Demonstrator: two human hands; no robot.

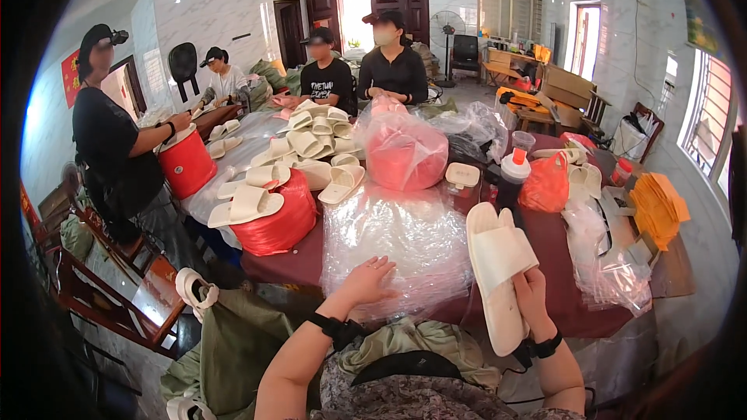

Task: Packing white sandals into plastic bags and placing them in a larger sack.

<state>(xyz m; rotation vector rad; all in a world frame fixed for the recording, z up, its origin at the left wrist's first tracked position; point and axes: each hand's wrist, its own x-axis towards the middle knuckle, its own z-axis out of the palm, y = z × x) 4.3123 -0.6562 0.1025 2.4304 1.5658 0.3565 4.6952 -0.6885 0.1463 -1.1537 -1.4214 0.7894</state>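
My right hand [531, 295] grips a pair of cream slippers [495, 253] by the side. The slippers stand upright, one against the other, over the table's front edge. My left hand [364, 281] lies with its fingers spread on a stack of clear plastic bags [397, 233] in front of me. Left of the bags, more cream slippers [257, 204] rest on a red plastic-wrapped bundle [280, 224]. Behind them is a heap of similar slippers [315, 134].
A red bundle under clear plastic [405, 152] stands behind the bags. To the right are a bottle [514, 167], a red plastic bag [545, 183] and orange packaging [658, 208]. Several people work around the far side. A green sack [233, 350] hangs at lower left.
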